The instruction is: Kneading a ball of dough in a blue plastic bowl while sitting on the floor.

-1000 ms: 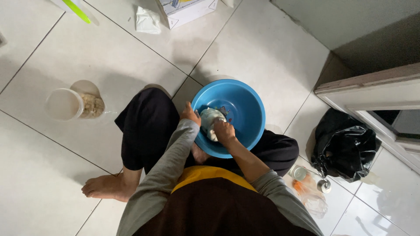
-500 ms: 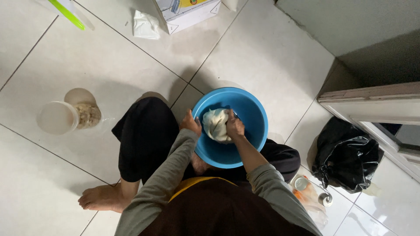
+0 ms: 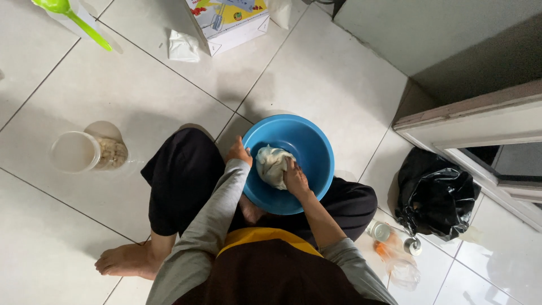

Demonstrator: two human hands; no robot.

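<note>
I sit on a white tiled floor with a round blue plastic bowl between my knees. Inside it lies a pale lump of dough. My right hand presses down on the dough's right side, its fingers curled over it. My left hand grips the bowl's left rim and holds it. My grey sleeves reach to the wrist on the left and are pushed up on the right.
A clear plastic jar lies on its side to my left. A cardboard box and a white bag sit ahead. A green spoon is at top left. A black bag, small bottles and a door frame are on the right.
The dough has been turned and gathered toward the bowl's left side. My right hand has shifted onto its right side. My left hand has moved from the dough to the rim.
</note>
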